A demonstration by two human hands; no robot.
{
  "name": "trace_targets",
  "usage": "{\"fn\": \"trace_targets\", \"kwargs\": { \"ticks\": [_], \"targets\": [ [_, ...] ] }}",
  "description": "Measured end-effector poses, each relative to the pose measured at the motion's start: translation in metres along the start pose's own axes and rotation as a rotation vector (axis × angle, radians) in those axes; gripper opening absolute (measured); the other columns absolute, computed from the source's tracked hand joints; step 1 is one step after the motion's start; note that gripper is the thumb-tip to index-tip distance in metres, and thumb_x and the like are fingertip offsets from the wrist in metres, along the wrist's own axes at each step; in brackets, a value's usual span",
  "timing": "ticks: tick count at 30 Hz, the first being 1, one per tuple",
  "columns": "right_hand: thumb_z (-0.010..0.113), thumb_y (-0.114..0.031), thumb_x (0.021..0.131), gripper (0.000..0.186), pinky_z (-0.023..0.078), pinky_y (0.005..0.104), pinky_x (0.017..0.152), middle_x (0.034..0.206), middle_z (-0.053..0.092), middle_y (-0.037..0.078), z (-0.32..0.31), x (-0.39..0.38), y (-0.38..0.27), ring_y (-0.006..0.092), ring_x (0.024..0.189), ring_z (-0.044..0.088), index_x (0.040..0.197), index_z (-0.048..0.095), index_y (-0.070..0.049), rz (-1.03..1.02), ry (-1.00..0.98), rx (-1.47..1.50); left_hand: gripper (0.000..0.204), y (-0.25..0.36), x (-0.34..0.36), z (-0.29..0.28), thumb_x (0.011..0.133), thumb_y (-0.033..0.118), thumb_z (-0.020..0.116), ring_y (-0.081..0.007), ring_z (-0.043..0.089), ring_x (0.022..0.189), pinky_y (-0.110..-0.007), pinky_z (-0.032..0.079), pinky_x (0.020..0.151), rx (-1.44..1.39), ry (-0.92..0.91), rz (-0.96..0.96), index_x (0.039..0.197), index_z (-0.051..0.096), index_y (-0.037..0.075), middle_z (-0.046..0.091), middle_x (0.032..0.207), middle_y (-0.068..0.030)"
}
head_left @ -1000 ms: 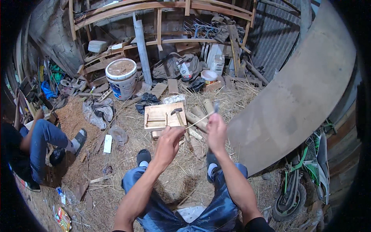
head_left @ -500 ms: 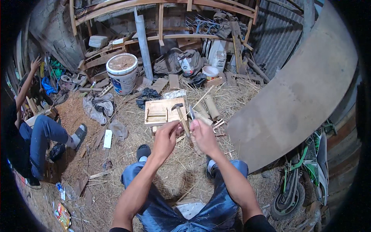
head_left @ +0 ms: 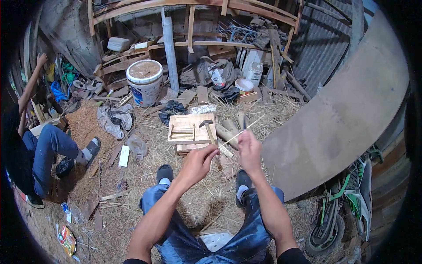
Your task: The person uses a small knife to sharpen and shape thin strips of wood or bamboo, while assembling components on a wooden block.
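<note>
In front of my knees my left hand [head_left: 197, 165] is closed in a pinch on a thin pale wooden stick [head_left: 228, 141], which slants up to the right. My right hand [head_left: 250, 152] is closed around a knife, its handle hidden in my fist. The knife's narrow dark blade [head_left: 244, 122] points up near the stick; whether they touch I cannot tell. Just beyond my hands, a hammer [head_left: 209, 128] leans over a wooden block [head_left: 178, 119]. On that block lies a small frame of thin sticks [head_left: 183, 132]. Bamboo pieces [head_left: 228, 128] lie to its right.
Straw and wood scraps litter the ground. At the left another person [head_left: 52, 143] sits with an arm raised. A white bucket [head_left: 145, 86] stands behind the block. On my right lean a large curved board [head_left: 334, 105] and a green-and-white wheeled vehicle [head_left: 349, 193].
My right hand has moved right and slightly down with the knife, away from my left hand. My left hand has shifted slightly right and down. The stick now slants lower. The view has shifted slightly.
</note>
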State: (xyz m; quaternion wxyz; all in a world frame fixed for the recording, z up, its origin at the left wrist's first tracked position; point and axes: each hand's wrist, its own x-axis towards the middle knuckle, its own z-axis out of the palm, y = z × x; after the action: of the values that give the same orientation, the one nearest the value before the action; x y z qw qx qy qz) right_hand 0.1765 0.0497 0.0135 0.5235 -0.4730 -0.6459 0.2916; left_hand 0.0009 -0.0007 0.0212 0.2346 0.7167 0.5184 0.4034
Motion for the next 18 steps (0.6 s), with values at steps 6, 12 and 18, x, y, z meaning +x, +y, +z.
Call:
{"fn": "trace_targets", "kwargs": {
  "ticks": [6,12,18],
  "targets": [
    [0.037,-0.03,0.098,0.038,0.04,0.0348,0.053,0.056,0.048,0.011,0.014,-0.015,0.004,0.0218,0.051,0.049,0.08,0.053,-0.001,-0.133,-0.143,-0.135,0.015,-0.017,0.003,0.0,0.09,0.009,0.054,-0.031,0.065,0.081,-0.036,0.05,0.071,0.042,0.014,0.033,0.1,0.063,0.002,0.066,0.087,-0.0157],
    [0.038,-0.026,0.098,0.033,0.043,0.0429,0.054,0.068,0.057,0.022,0.026,-0.021,-0.002,0.0351,0.059,0.059,0.087,0.054,0.0,-0.069,-0.169,-0.154,0.017,-0.014,0.004,0.001,0.092,0.011,0.053,-0.0249,0.067,0.082,-0.035,0.05,0.072,-0.105,0.043,-0.03,0.101,0.062,0.0,0.067,0.087,-0.016],
    [0.039,-0.019,0.096,0.027,0.043,0.0454,0.055,0.067,0.056,0.024,0.009,-0.006,-0.002,0.0357,0.061,0.061,0.088,0.053,0.002,-0.259,-0.102,-0.148,0.017,-0.009,0.009,-0.005,0.092,0.012,0.053,-0.027,0.066,0.081,-0.035,0.05,0.071,-0.051,0.0,-0.004,0.101,0.062,0.0,0.067,0.087,-0.0174]
  ]
}}
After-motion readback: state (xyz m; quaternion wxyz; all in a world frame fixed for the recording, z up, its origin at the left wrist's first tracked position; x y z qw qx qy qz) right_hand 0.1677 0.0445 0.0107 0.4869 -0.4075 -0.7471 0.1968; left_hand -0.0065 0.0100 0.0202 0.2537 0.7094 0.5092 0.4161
